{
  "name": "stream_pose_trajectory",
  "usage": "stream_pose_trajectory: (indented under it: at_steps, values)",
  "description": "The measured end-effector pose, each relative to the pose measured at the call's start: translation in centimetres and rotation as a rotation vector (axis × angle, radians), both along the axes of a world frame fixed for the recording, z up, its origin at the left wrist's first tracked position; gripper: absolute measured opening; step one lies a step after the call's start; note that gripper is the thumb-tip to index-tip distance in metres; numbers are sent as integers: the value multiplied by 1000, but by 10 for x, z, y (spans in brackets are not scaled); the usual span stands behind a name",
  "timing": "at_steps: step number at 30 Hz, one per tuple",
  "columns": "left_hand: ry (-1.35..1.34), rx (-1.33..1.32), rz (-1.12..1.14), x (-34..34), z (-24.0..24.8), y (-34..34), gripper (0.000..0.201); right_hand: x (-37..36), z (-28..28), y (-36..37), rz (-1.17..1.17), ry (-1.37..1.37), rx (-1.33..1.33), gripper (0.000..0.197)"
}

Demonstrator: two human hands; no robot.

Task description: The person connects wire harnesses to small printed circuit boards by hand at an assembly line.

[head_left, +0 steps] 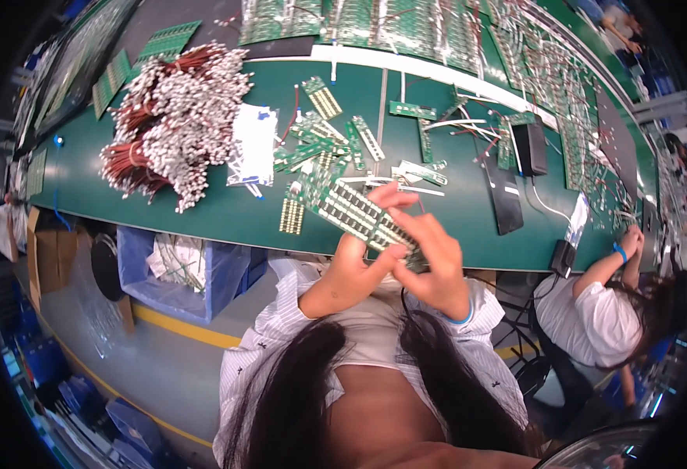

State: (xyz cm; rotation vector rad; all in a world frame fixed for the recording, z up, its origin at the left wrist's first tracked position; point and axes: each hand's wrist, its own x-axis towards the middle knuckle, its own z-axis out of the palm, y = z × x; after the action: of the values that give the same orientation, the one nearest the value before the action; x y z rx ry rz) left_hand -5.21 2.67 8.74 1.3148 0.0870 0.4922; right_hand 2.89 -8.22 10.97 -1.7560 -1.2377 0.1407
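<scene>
Over the near edge of the green table, both my hands hold a green circuit board panel [355, 209] with rows of dark and pale parts, tilted from upper left to lower right. My left hand [345, 280] is closed on its lower edge. The fingers of my right hand [435, 262] bend around its right end, where they partly hide it. Just beyond the panel lies a loose pile of small green boards [316, 148]. One small board [292, 216] with pale pads rests left of the panel, close to the table's front edge.
Bundles of red-brown wires with white connectors [175, 117] pile up at left, beside a clear bag of white parts [253, 144]. Board panels [398, 31] line the back. A black adapter [531, 148] stands at right. Below sits a blue bin [222, 273]; another person [605, 313] works at right.
</scene>
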Motion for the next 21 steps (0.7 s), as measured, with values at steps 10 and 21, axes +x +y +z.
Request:
stream_pose_trajectory:
  at_steps: [10, 21]
  values:
    - [462, 265, 551, -55, -28, 105, 17, 31, -8, -15, -86, 11, -26, 35]
    - [836, 1332, 903, -28, -62, 144, 29, 66, -59, -36, -403, -285, -304, 9]
